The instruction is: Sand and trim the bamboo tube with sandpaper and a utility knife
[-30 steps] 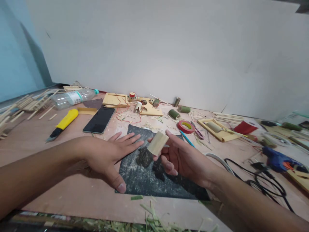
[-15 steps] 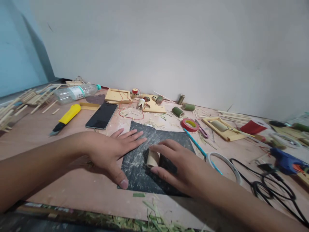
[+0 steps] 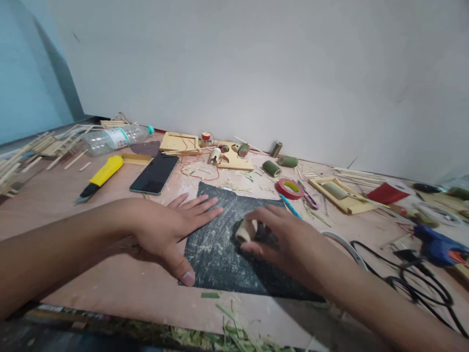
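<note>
A dark sheet of sandpaper (image 3: 216, 254), streaked with pale dust, lies flat on the table. My left hand (image 3: 172, 225) rests palm down across its left edge, fingers spread and holding nothing. On the sandpaper, right of its middle, is a short, pale bamboo tube (image 3: 246, 231), its open end towards me. My right hand (image 3: 284, 234) grips the tube between thumb and fingers; some fingertips are hidden behind it.
Left stand a yellow utility knife (image 3: 106, 173), a phone (image 3: 156, 174) and a plastic bottle (image 3: 117, 138). Behind are green bamboo pieces (image 3: 271, 168) and red tape (image 3: 289, 188). At right are a black cable (image 3: 399, 281) and a blue glue gun (image 3: 432, 244). Green shavings (image 3: 220, 337) litter the front edge.
My right hand has slid the bamboo tube to the right and slightly away over the sandpaper. My left hand has stayed in place.
</note>
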`<state>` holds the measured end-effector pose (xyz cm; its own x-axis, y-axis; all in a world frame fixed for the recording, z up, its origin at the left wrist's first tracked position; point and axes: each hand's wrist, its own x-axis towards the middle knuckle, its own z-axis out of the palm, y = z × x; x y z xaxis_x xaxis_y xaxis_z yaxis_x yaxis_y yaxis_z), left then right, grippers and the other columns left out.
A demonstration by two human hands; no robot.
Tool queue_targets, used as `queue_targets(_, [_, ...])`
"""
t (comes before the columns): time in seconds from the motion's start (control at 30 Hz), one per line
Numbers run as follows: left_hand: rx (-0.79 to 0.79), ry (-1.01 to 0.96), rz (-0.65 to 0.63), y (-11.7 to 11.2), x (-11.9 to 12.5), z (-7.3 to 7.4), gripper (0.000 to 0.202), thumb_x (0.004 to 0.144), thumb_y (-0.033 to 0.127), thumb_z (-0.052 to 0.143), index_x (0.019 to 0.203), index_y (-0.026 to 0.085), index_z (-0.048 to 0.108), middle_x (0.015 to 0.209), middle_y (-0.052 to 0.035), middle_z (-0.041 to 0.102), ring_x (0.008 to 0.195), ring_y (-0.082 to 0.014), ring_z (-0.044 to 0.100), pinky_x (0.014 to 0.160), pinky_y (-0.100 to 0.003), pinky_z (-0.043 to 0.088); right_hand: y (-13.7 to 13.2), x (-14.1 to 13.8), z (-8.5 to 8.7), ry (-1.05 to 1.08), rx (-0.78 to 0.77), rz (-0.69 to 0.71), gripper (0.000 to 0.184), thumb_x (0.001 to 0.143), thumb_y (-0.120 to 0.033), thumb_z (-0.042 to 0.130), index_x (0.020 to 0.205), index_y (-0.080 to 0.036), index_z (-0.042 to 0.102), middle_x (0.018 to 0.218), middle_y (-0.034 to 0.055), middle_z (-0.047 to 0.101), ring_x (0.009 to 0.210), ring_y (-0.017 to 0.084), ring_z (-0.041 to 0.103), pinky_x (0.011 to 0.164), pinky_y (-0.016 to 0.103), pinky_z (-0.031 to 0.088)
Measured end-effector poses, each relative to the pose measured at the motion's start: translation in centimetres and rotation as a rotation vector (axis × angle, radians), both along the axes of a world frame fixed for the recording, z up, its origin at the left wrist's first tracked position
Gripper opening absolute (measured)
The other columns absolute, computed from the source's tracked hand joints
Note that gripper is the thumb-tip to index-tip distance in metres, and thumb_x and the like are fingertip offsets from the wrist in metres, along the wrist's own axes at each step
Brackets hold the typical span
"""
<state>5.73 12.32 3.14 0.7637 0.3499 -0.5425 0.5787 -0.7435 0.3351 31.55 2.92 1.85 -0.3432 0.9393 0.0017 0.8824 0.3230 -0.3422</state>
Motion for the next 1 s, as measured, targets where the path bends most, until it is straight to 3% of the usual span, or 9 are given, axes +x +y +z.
queue_targets(0.07, [0.006, -0.004, 0.004, 0.0, 0.0, 0.0, 0.133, 0.076, 0.074, 0.071, 0.164, 0.019, -0.012, 0.168, -0.0133, -0.022, 0.155, -0.0359, -0.021, 0.122, -0.064, -0.007, 0.2, 0.1, -0.1, -0.032, 0.031, -0.034, 0.025, 0.091, -0.035, 0.073, 0.111, -0.022, 0.064, 0.104, 0.0088, 0.065, 0.092, 0.028, 0.064, 0.077, 0.038, 0.048])
queue_targets(0.2, [0.000, 0.008, 0.005, 0.0, 0.2, 0.1, 0.134, 0.076, 0.073, 0.073, 0.164, 0.017, -0.011, 0.168, -0.0145, -0.022, 0.154, -0.0373, -0.021, 0.122, -0.064, -0.006, 0.3, 0.2, -0.1, 0.010, -0.027, 0.069, 0.025, 0.087, -0.038, 0.078, 0.105, -0.024, 0.066, 0.102, 0.0067, 0.066, 0.090, 0.026, 0.064, 0.074, 0.034, 0.048])
queue_targets(0.33, [0.012, 0.007, 0.003, -0.2, 0.3, 0.3, 0.134, 0.075, 0.074, 0.073, 0.164, 0.017, -0.010, 0.168, -0.0137, -0.022, 0.154, -0.0371, -0.021, 0.122, -0.064, -0.006, 0.6, 0.8, 0.1, -0.039, 0.078, -0.057, 0.023, 0.092, -0.039, 0.072, 0.107, -0.023, 0.066, 0.097, 0.0080, 0.066, 0.085, 0.025, 0.063, 0.073, 0.035, 0.046])
queue_targets(0.47, [0.000, -0.002, 0.009, -0.1, 0.2, 0.3, 0.136, 0.074, 0.073, 0.075, 0.164, 0.016, -0.010, 0.168, -0.0152, -0.020, 0.154, -0.0386, -0.019, 0.122, -0.065, -0.005, 0.8, 1.0, 0.1, 0.031, -0.006, 0.120, 0.027, 0.090, -0.043, 0.075, 0.108, -0.025, 0.067, 0.104, 0.0075, 0.066, 0.095, 0.026, 0.064, 0.078, 0.035, 0.048])
queue_targets(0.6, [-0.009, -0.054, 0.023, 0.0, 0.0, 0.1, 0.136, 0.071, 0.071, 0.078, 0.165, 0.018, -0.005, 0.169, -0.0163, -0.015, 0.154, -0.0419, -0.016, 0.121, -0.067, -0.003, 1.1, 1.6, 0.1, -0.059, 0.068, -0.042, 0.023, 0.092, -0.039, 0.072, 0.108, -0.023, 0.068, 0.098, 0.0083, 0.066, 0.086, 0.026, 0.064, 0.074, 0.036, 0.047])
queue_targets(0.77, [-0.010, -0.060, 0.020, -0.1, 0.0, 0.1, 0.136, 0.071, 0.070, 0.079, 0.165, 0.017, -0.003, 0.169, -0.0185, -0.013, 0.154, -0.0421, -0.014, 0.121, -0.067, -0.003, 0.7, 1.3, 0.5, 0.005, -0.042, 0.098, 0.027, 0.087, -0.038, 0.079, 0.110, -0.027, 0.068, 0.104, 0.0061, 0.066, 0.093, 0.025, 0.065, 0.075, 0.032, 0.047])
queue_targets(0.9, [0.002, -0.005, 0.007, -0.3, 0.2, 0.5, 0.135, 0.074, 0.071, 0.076, 0.164, 0.016, -0.009, 0.168, -0.0165, -0.019, 0.154, -0.0377, -0.019, 0.122, -0.064, -0.006, 0.5, 1.1, 0.5, -0.059, 0.022, -0.053, 0.027, 0.090, -0.039, 0.076, 0.111, -0.024, 0.068, 0.097, 0.0072, 0.067, 0.083, 0.025, 0.065, 0.069, 0.033, 0.046])
queue_targets(1.0, [0.001, 0.015, 0.010, -0.3, 0.3, 0.7, 0.135, 0.074, 0.072, 0.075, 0.164, 0.015, -0.009, 0.168, -0.0164, -0.020, 0.154, -0.0368, -0.020, 0.122, -0.062, -0.006, 0.4, 1.1, 0.3, -0.004, 0.009, 0.086, 0.026, 0.090, -0.043, 0.075, 0.109, -0.026, 0.069, 0.099, 0.0066, 0.066, 0.087, 0.025, 0.066, 0.071, 0.033, 0.047])
